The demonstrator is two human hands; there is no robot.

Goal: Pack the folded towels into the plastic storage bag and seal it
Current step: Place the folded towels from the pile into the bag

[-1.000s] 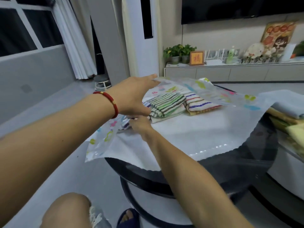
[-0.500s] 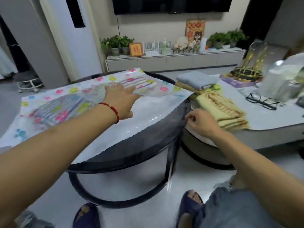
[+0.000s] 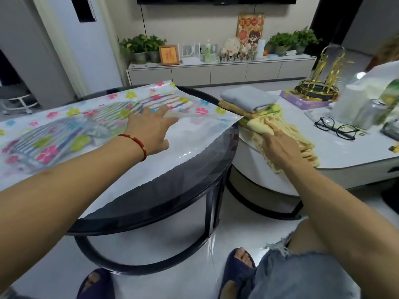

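Note:
A clear plastic storage bag point(image 3: 194, 134) printed with coloured flowers lies flat on the round dark glass table point(image 3: 185, 203). Striped folded towels point(image 3: 71, 134) show through it. My left hand point(image 3: 151, 128) rests flat on top of the bag, fingers spread. On the white table to the right, a folded yellow towel point(image 3: 302, 139) lies under my right hand point(image 3: 278, 145), which presses down on it. Behind it sits a stack with a grey towel point(image 3: 248, 98) on top of yellow ones.
On the white table point(image 3: 345, 160) are black glasses point(image 3: 334, 128), a drinks can point(image 3: 369, 113), a purple box with a gold ornament point(image 3: 317, 89) and a white bag. A low cabinet point(image 3: 216, 70) with plants lines the far wall. My slippered feet stand below.
The view swung right from the bag. My left hand lowered the bag flap and now lies flat on it. My right hand left the bag and moved onto the yellow towel.

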